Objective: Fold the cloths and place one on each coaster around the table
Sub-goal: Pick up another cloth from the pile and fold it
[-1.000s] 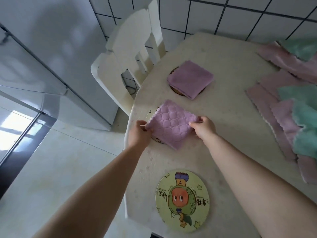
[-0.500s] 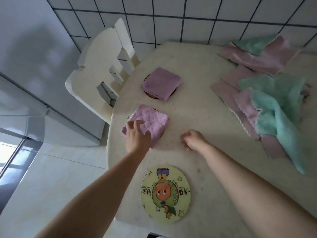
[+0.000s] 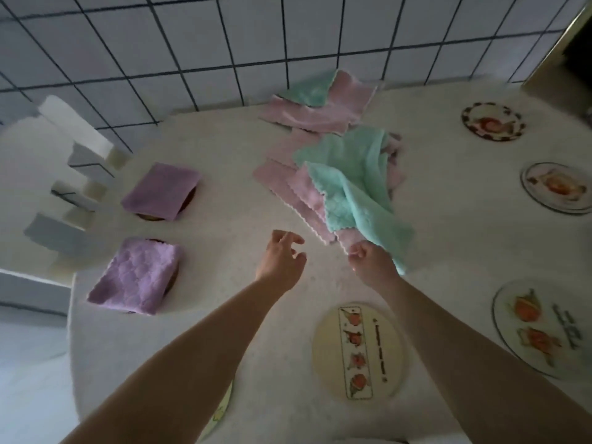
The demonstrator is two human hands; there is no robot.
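Presently, both bare forearms are stretched out over the pale round table [image 3: 448, 238] toward a loose heap of cloths at its middle. The left hand [image 3: 282, 261] is held above the tabletop with its fingers spread and slightly curled, and nothing is gripped in it. The right hand [image 3: 371, 264] is curled closed at the near edge of the heap, just beside the hanging corner of a mint-green cloth [image 3: 358, 200]; whether that corner or the scalloped hem of the pink cloth [image 3: 288, 187] beneath is actually pinched cannot be told, since the frame is blurred there.

Two folded purple cloths are laid on the left side of the table, each on a coaster that is almost wholly hidden: the far folded cloth [image 3: 160, 190] and the near folded cloth [image 3: 137, 280]. More unfolded pink and green cloths [image 3: 320, 104] are piled toward the tiled wall [image 3: 224, 33].

Several coasters are left uncovered: a round one printed with a strip of four small figures [image 3: 358, 350] near the right forearm, a fruit-printed one [image 3: 541, 328] at the right edge, and two more [image 3: 557, 187] [image 3: 491, 121] further back on the right. A white chair [image 3: 73, 174] is set against the left side of the table.
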